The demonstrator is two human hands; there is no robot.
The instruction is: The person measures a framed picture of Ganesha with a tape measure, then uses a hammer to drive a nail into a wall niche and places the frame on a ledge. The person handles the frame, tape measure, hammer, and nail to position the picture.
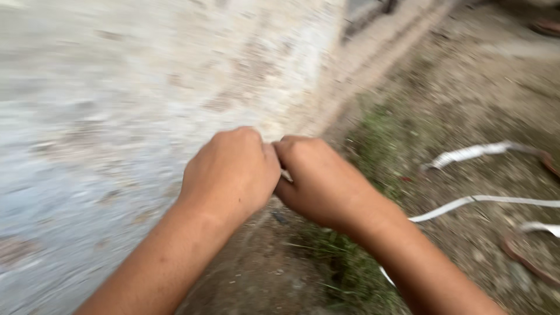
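Left hand [230, 172] and right hand [318, 178] touch, each grip pinching something small (blurred), beside the wall [146, 87].

1. White strap [466, 203]: a narrow, flat band lying on the bare dirt ground [466, 105], running from the right edge toward the hands, where it passes behind the right forearm.
2. A sliver of white shows between the closed fists; blurred.

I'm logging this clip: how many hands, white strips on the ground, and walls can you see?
Hands: 2, left hand and right hand
White strips: 3, upper strip, middle strip, short strip
Walls: 1, wall
Total: 6
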